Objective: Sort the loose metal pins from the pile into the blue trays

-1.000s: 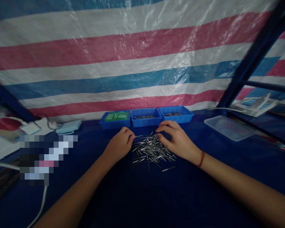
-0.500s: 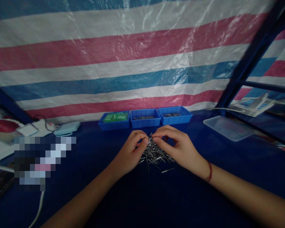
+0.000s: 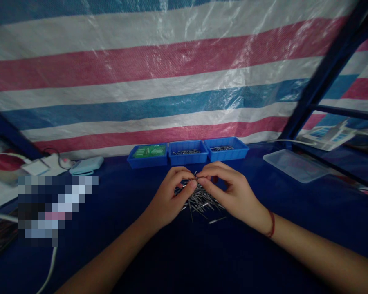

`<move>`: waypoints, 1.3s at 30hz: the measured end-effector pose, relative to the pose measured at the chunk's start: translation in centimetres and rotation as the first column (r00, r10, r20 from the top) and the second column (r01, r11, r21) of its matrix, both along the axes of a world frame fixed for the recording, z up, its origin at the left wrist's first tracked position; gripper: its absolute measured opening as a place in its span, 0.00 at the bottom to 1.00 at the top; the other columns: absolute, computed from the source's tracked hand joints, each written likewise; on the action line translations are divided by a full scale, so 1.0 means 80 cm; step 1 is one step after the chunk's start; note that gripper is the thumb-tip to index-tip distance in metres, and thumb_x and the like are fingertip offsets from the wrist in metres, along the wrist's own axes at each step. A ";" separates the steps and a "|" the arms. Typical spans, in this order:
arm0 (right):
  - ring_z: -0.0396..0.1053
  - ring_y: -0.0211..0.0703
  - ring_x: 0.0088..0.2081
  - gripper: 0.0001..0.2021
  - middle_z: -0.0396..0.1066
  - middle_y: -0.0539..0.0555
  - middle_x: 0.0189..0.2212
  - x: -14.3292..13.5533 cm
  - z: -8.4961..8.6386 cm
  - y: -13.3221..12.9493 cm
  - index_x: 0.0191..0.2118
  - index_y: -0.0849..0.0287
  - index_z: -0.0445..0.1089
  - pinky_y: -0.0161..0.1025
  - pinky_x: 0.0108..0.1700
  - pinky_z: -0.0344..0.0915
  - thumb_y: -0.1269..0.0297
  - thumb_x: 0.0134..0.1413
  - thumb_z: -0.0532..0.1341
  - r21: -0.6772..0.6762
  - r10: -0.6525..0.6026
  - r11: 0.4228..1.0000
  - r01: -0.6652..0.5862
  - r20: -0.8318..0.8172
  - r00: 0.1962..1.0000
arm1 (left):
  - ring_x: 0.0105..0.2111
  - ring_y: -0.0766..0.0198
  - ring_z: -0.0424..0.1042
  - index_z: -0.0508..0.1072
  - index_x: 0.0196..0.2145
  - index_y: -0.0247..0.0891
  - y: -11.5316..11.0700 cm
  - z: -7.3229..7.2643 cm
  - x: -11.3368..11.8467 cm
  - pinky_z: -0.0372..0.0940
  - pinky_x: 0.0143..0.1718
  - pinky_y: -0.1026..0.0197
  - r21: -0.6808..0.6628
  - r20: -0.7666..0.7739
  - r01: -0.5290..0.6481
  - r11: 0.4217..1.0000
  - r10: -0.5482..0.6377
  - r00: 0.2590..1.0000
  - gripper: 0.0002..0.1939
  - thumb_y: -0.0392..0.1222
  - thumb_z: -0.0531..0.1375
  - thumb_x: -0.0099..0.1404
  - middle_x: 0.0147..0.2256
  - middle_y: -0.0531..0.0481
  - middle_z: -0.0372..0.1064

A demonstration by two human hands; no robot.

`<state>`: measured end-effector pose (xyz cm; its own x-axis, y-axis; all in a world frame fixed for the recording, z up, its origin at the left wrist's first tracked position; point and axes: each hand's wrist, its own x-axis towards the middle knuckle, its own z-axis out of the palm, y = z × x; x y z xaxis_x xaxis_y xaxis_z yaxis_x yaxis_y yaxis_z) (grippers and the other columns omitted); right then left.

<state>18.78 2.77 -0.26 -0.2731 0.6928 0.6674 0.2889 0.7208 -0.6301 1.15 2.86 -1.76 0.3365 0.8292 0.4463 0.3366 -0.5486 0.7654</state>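
Note:
A loose pile of silver pop rivets (image 3: 200, 200) with thin pins lies on the blue table. Just above it, my left hand (image 3: 171, 194) and my right hand (image 3: 230, 188) meet fingertip to fingertip, both closed in a pinch. A small dark tip of a rivet (image 3: 196, 173) pokes up between them; fingers cover most of it. One single rivet (image 3: 217, 220) lies apart, in front of the pile. A red cord is around my right wrist.
Three blue bins stand behind the pile: the left bin (image 3: 147, 164) holds green-and-white packets, the middle bin (image 3: 188, 159) and right bin (image 3: 228, 155) hold metal pieces. A clear plastic lid (image 3: 296, 165) lies right. A light-blue case (image 3: 86, 165) and cables lie left.
My left hand has moved slightly right, so its fingertips now touch those of my right hand at the rivet. The right hand has barely moved.

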 end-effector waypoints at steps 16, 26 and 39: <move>0.66 0.36 0.33 0.04 0.66 0.50 0.32 -0.003 -0.014 0.005 0.35 0.57 0.70 0.37 0.36 0.64 0.70 0.54 0.59 0.000 -0.002 1.000 0.002 0.036 0.999 | 0.41 0.62 0.65 0.70 0.35 0.41 0.000 0.005 0.002 0.63 0.38 0.59 0.118 0.085 -0.116 0.986 0.106 0.991 0.03 0.39 0.59 0.61 0.40 0.50 0.61; 0.67 0.38 0.37 0.05 0.67 0.53 0.33 -0.004 -0.013 0.002 0.35 0.59 0.71 0.37 0.40 0.65 0.69 0.57 0.57 0.028 0.008 1.000 -0.011 0.088 0.996 | 0.41 0.62 0.65 0.68 0.32 0.39 -0.001 0.007 0.001 0.62 0.38 0.61 0.062 0.011 -0.167 0.984 0.167 0.986 0.06 0.43 0.55 0.64 0.39 0.50 0.63; 0.66 0.56 0.40 0.15 0.69 0.63 0.39 0.092 -0.027 0.119 0.38 0.61 0.73 0.49 0.37 0.58 0.57 0.57 0.53 0.361 -0.797 0.603 0.712 0.316 0.514 | 0.41 0.60 0.68 0.69 0.37 0.39 0.011 0.003 -0.007 0.62 0.43 0.58 -0.069 -0.129 -0.171 0.983 0.161 0.979 0.14 0.47 0.48 0.68 0.38 0.49 0.70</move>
<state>26.15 12.28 -2.45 0.0338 0.6618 0.7490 0.9630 0.1790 -0.2016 0.56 3.75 -1.52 0.2394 0.9090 0.3411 0.5115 -0.4167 0.7515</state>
